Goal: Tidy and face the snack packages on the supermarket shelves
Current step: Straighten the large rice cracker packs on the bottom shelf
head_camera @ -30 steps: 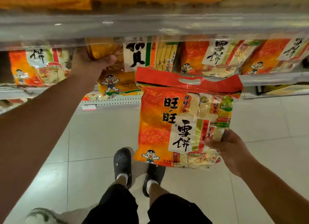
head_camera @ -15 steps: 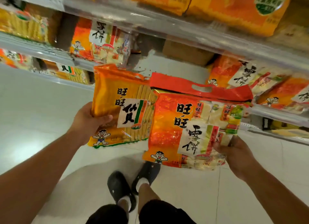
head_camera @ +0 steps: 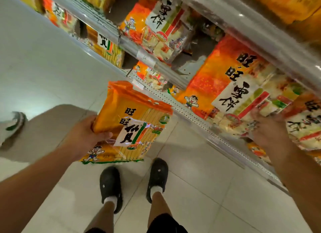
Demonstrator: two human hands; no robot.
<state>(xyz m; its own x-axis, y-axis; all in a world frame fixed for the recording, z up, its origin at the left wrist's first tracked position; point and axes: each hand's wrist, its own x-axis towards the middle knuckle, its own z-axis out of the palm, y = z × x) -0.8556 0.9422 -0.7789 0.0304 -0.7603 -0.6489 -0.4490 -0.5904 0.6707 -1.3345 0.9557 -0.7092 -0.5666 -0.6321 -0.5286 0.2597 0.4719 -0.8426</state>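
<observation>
Left hand [head_camera: 86, 137] grips a yellow-orange plastic rice cracker bag [head_camera: 128, 125] out over the tiled floor [head_camera: 199, 189], off the shelf. Right hand [head_camera: 271, 130] presses the red-orange snow cracker bag [head_camera: 231, 86] on the metal shelf [head_camera: 217, 137]; finger curl unclear from blur. Task partway: one bag shelved, yellow one unplaced, other rows look uneven.
</observation>
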